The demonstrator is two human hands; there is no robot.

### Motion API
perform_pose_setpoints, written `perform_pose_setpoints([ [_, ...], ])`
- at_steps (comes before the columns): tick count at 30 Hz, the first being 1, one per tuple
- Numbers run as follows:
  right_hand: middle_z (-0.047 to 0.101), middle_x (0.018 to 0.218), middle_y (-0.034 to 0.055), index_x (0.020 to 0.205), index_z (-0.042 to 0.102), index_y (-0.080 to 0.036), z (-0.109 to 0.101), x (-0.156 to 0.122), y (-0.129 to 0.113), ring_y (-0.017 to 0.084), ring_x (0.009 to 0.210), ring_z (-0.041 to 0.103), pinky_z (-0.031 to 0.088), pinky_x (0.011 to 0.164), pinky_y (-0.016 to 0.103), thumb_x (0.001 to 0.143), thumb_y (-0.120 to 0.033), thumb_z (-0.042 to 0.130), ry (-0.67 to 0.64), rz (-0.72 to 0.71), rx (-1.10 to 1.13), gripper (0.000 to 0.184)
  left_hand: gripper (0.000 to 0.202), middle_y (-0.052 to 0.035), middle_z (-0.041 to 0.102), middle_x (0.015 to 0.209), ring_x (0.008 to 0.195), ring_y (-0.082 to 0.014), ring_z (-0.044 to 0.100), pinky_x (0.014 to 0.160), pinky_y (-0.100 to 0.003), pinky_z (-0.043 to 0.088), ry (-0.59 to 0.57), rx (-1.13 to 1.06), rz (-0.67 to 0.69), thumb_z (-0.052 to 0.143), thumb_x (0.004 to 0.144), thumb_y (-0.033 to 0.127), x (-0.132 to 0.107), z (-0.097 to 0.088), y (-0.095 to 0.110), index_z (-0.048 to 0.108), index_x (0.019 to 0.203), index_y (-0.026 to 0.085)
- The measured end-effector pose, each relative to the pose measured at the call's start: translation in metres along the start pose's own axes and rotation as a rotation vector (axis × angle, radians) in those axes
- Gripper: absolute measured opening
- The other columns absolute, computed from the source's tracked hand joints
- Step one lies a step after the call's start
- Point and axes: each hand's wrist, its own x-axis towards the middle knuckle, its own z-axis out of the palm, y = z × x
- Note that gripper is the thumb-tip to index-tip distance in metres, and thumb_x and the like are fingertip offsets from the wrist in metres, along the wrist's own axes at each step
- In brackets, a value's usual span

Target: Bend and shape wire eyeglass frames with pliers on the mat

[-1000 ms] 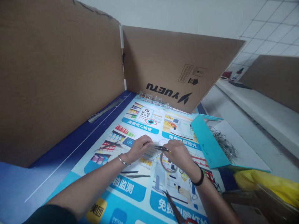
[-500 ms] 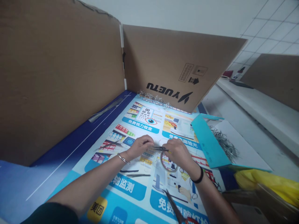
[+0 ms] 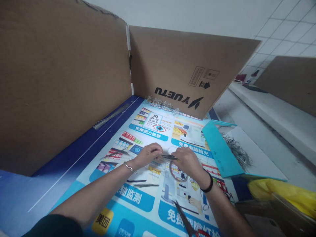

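My left hand [image 3: 149, 155] is closed in a pinch above the printed mat [image 3: 161, 144], on what looks like a thin wire, mostly hidden by the fingers. My right hand [image 3: 189, 163] is wrapped round small pliers [image 3: 170, 157] with a bit of yellow on the handle. Their dark jaws point left and reach the fingertips of my left hand. Just below my right hand lies a roll of tape [image 3: 172, 173]. Straight wires [image 3: 145, 185] rest on the mat beneath my left hand, and more wires [image 3: 116, 152] lie to its left.
Scissors [image 3: 184, 217] with red handles lie at the front. An open turquoise box [image 3: 222, 154] at right holds tangled bent wires [image 3: 238, 153]. Cardboard panels [image 3: 172, 59] stand behind and left. Wire pieces [image 3: 163, 102] line the back edge; a wire bundle [image 3: 111, 117] lies left. Yellow material [image 3: 281, 194] sits right.
Both hands stay in nearly the same place. The pliers' jaws look closer together now than before, and the right wrist has shifted very slightly.
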Motion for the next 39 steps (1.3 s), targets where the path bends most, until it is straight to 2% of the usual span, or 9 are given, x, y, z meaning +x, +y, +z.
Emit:
perform_pose_setpoints([
  [10,0.059,0.069,0.0017,0.076,0.066,-0.02,0.003,0.001,0.0,0.014,0.073,0.053,0.033,0.067,0.025,0.083,-0.024,0.054,0.007,0.045,0.085,0.014,0.013,0.0015,0.054,0.067,0.055,-0.0079,0.051,0.056,-0.022,0.044,0.014,-0.049,-0.036,0.055,0.081,0.027,0.001,-0.001,-0.003,0.055,0.075,0.015],
  [15,0.059,0.07,0.0016,0.077,0.066,-0.02,-0.001,0.001,0.004,0.014,0.075,0.052,0.033,0.069,0.025,0.085,-0.025,0.053,0.043,0.089,0.144,0.016,0.012,-0.0011,0.056,0.081,0.057,-0.0068,0.052,0.057,-0.023,0.044,0.044,-0.088,0.028,0.058,0.079,0.024,0.003,-0.002,-0.002,0.056,0.072,0.014],
  [20,0.059,0.072,0.0023,0.076,0.065,-0.02,-0.003,-0.001,0.007,0.015,0.077,0.051,0.031,0.072,0.026,0.085,-0.025,0.052,0.059,0.094,0.083,0.016,0.012,-0.0031,0.057,0.089,0.061,-0.0072,0.055,0.059,-0.023,0.045,0.027,-0.159,0.021,0.061,0.079,0.024,0.003,-0.004,-0.003,0.057,0.074,0.014],
  [28,0.059,0.074,0.0031,0.079,0.065,-0.02,-0.008,-0.002,0.005,0.016,0.078,0.049,0.03,0.072,0.028,0.083,-0.024,0.054,0.07,0.066,0.031,0.013,0.014,-0.004,0.059,0.086,0.068,-0.0112,0.058,0.061,-0.024,0.043,-0.051,-0.307,-0.006,0.064,0.078,0.025,0.004,-0.006,-0.01,0.058,0.073,0.014],
  [39,0.059,0.075,0.0023,0.078,0.065,-0.021,-0.014,-0.003,0.001,0.016,0.078,0.049,0.026,0.072,0.029,0.081,-0.021,0.056,0.02,0.054,-0.044,0.009,0.014,-0.0033,0.06,0.087,0.067,-0.0117,0.06,0.066,-0.027,0.045,-0.043,-0.338,-0.053,0.066,0.077,0.025,0.003,-0.006,-0.009,0.058,0.074,0.014],
])
